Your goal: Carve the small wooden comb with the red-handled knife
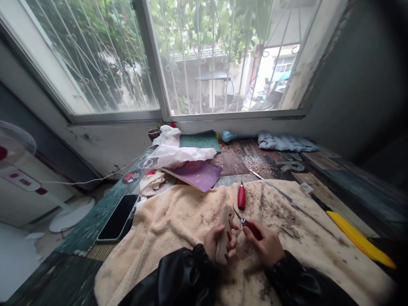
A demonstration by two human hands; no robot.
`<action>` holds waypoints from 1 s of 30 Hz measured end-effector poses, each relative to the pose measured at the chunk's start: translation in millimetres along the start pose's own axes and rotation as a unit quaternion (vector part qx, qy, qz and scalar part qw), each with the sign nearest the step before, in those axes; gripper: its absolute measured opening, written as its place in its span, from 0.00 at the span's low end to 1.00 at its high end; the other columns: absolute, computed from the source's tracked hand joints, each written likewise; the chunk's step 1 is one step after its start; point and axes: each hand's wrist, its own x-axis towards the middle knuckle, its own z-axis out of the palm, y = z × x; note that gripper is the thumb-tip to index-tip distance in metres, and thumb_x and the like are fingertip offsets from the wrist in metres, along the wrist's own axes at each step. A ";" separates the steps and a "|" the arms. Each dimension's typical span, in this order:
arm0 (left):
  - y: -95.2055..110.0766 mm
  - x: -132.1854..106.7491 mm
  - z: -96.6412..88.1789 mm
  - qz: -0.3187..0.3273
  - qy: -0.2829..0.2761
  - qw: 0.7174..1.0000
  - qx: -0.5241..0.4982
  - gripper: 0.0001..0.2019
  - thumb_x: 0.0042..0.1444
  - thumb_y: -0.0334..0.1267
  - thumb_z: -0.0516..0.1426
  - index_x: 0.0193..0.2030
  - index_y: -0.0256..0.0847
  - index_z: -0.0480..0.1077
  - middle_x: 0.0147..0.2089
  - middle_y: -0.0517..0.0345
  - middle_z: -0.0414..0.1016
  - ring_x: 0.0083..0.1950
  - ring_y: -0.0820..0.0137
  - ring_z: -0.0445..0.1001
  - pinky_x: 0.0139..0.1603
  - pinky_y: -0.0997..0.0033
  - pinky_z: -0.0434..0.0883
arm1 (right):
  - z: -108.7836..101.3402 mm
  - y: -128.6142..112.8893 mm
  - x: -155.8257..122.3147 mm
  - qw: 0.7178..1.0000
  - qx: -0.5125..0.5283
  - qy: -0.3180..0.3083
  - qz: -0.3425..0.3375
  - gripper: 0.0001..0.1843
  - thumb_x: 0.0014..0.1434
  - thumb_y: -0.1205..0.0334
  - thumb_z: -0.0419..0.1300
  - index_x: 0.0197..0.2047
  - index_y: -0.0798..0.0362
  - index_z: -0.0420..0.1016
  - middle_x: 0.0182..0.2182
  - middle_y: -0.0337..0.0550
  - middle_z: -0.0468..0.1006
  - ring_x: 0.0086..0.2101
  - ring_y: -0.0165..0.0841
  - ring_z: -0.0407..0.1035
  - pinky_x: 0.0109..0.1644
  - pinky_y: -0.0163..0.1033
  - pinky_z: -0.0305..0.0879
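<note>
My left hand [213,243] is wrapped round a pale piece of wood [225,231] with several dark cut-outs along it, held upright and slightly tilted. In my right hand [266,246] is a carving knife [251,228] with a dark red handle and a thin metal blade. The blade points up and left, close to the wood's upper end; whether it touches cannot be made out. Beyond both hands a second carving knife [242,197] with a bright red handle lies on the beige cloth [178,221]. Wood shavings [287,221] are scattered over the cloth.
A phone [117,217] lies at the table's left. Purple sandpaper-like sheets [197,173], a white plastic bag [181,155] and a green sheet [200,141] are piled at the back. On the right are a long thin metal tool [274,187] and a yellow-handled tool [360,238].
</note>
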 end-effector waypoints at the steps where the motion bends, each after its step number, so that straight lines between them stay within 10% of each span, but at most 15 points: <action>1: -1.7 1.3 -3.7 -0.039 -0.025 0.999 0.000 0.20 0.46 0.50 0.53 0.38 0.34 0.65 0.23 0.59 0.64 0.17 0.76 0.62 0.14 0.78 0.54 | 2.0 0.7 -0.5 1.000 0.006 -0.002 0.003 0.19 0.56 0.45 0.49 0.31 0.51 0.70 0.21 0.38 0.73 0.22 0.31 0.68 0.25 0.34 0.62; 7: -4.1 5.0 -7.0 -0.038 -0.006 0.999 -0.013 0.29 0.47 0.58 0.51 0.43 0.30 0.67 0.23 0.54 0.67 0.21 0.71 0.66 0.20 0.74 0.58 | 4.8 5.0 -0.3 0.993 0.092 0.026 0.066 0.16 0.50 0.47 0.57 0.36 0.51 0.69 0.22 0.36 0.73 0.22 0.31 0.67 0.27 0.36 0.63; 10: 2.6 2.5 2.5 0.001 0.013 1.000 -0.024 0.25 0.48 0.56 0.52 0.45 0.37 0.65 0.32 0.51 0.71 0.22 0.74 0.66 0.17 0.78 0.54 | -1.0 1.2 6.2 0.943 0.290 -0.073 0.149 0.18 0.50 0.46 0.58 0.36 0.51 0.65 0.20 0.33 0.68 0.17 0.26 0.61 0.20 0.32 0.59; 14: 8.7 0.7 8.7 0.047 0.020 0.998 0.023 0.23 0.43 0.44 0.56 0.46 0.43 0.59 0.46 0.50 0.69 0.20 0.77 0.65 0.14 0.82 0.50 | -9.4 -6.2 18.8 0.777 0.520 -0.286 0.209 0.23 0.53 0.37 0.47 0.38 0.50 0.59 0.18 0.27 0.61 0.08 0.19 0.45 0.09 0.27 0.43; 17: 7.7 0.7 6.3 0.106 0.067 0.985 0.115 0.25 0.34 0.31 0.54 0.45 0.42 0.58 0.38 0.56 0.70 0.18 0.80 0.62 0.14 0.82 0.51 | -12.3 -4.2 24.1 0.614 0.637 -0.418 0.206 0.23 0.55 0.38 0.44 0.35 0.50 0.58 0.15 0.26 0.58 0.07 0.18 0.41 0.07 0.24 0.40; 20: 6.0 -0.3 3.5 0.123 0.109 0.962 0.220 0.29 0.30 0.25 0.51 0.46 0.40 0.60 0.28 0.63 0.67 0.19 0.80 0.59 0.17 0.81 0.56 | -11.5 3.7 24.3 0.524 0.649 -0.514 0.199 0.23 0.57 0.39 0.43 0.32 0.52 0.60 0.11 0.26 0.55 0.06 0.18 0.39 0.06 0.23 0.38; 30: 10.8 -0.1 11.0 0.116 0.063 0.963 0.235 0.26 0.32 0.30 0.52 0.44 0.37 0.68 0.41 0.52 0.69 0.33 0.69 0.68 0.24 0.75 0.66 | -13.4 23.2 30.2 0.601 0.651 -0.399 0.236 0.22 0.57 0.40 0.45 0.35 0.51 0.60 0.14 0.26 0.58 0.08 0.17 0.40 0.09 0.23 0.39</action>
